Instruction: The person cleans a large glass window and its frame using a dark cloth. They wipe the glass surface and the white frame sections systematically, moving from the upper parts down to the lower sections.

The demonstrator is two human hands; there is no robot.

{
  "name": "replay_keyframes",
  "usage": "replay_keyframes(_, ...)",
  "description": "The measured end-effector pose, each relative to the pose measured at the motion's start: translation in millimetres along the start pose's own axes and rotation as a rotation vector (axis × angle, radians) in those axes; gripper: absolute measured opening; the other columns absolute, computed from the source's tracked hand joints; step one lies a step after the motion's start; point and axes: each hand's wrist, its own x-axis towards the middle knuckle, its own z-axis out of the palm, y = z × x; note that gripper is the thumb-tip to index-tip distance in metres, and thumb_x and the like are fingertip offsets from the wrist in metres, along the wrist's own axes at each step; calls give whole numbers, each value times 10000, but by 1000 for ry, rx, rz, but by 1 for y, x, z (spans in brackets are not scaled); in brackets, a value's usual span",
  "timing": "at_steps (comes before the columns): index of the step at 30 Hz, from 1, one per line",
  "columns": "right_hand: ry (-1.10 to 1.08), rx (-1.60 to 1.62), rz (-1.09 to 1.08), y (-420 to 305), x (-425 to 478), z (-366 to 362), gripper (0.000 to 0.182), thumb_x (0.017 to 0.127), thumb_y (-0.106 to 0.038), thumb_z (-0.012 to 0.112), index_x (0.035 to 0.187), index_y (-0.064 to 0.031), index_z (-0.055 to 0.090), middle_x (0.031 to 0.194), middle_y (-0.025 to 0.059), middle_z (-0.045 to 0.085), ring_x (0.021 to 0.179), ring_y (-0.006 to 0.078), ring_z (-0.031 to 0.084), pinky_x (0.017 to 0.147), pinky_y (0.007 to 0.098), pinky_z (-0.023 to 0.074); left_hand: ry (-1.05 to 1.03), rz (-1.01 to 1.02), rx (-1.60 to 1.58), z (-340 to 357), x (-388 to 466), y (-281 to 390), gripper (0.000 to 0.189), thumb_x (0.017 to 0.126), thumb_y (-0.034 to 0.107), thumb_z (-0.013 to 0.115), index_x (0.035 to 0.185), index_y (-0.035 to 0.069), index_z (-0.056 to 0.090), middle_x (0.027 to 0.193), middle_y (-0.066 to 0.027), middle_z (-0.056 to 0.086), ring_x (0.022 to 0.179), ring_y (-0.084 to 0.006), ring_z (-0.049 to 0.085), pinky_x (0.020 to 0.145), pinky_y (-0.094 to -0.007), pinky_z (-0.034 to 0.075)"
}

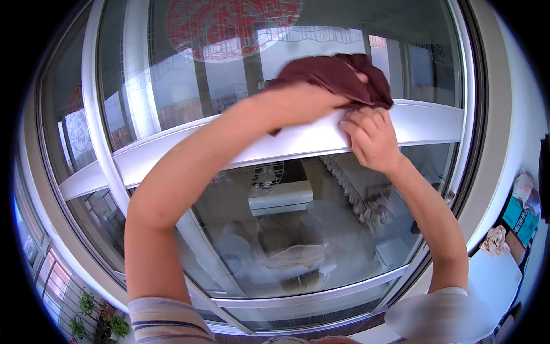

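A maroon cloth (326,73) is bunched against the upper glass pane (223,90) of a white-framed sliding door. My left hand (331,99) reaches across from the left and grips the cloth; its folds hide most of the fingers. Just below, my right hand (373,139) has its curled fingers on the cloth's lower edge, in front of the white crossbar (412,124). Under that bar, the lower glass pane (275,232) shows blurred reflections and furniture.
A round red patterned decoration (232,26) is on the upper glass. At right, a white surface (494,279) bears a crumpled cloth (495,241) near a teal box (520,219) with writing. Potted plants (118,327) stand at lower left by a barred window.
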Motion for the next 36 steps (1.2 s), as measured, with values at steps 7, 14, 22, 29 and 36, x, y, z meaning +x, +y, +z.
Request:
replay_keyframes(7,-137,-79,-3,1,-4,-21,496,787,-99,613,1283,-91,601,1383,112,549,1323,297,488,1131,481,344,665,-266,821,-124,-28,-44,273,906,193,589,1091,6,663,1353,-253,530,1249,-438,492,1049,-495,419)
replay_keyframes(14,-105,-75,52,-4,-7,-22,462,794,-80,606,1256,-77,628,1374,109,567,1320,299,504,1140,506,334,166,190,598,-35,-30,-2,311,771,139,724,1077,97,691,1439,-66,517,1272,-305,519,987,-404,509)
replay_keyframes(22,-87,5,93,-11,-11,-16,496,833,-46,594,1328,-73,593,1462,110,510,1392,295,441,1174,507,300,895,-318,1012,-125,-17,-63,303,909,155,588,1179,33,652,1363,-225,527,1240,-421,500,1031,-492,433)
replay_keyframes(29,-185,88,71,2,-21,-34,594,760,-78,647,1347,-72,556,1472,133,484,1420,324,394,1186,524,279,309,139,623,16,71,-6,262,902,219,639,1143,133,698,1438,-57,519,1290,-281,516,950,-431,514)
replay_keyframes(36,-270,73,-60,50,-86,-83,434,725,-126,693,1139,-8,638,1425,141,516,1409,312,406,1193,529,273,406,-432,440,-10,120,-25,298,984,239,542,1260,169,630,1411,-110,535,1306,-351,488,1033,-436,460)
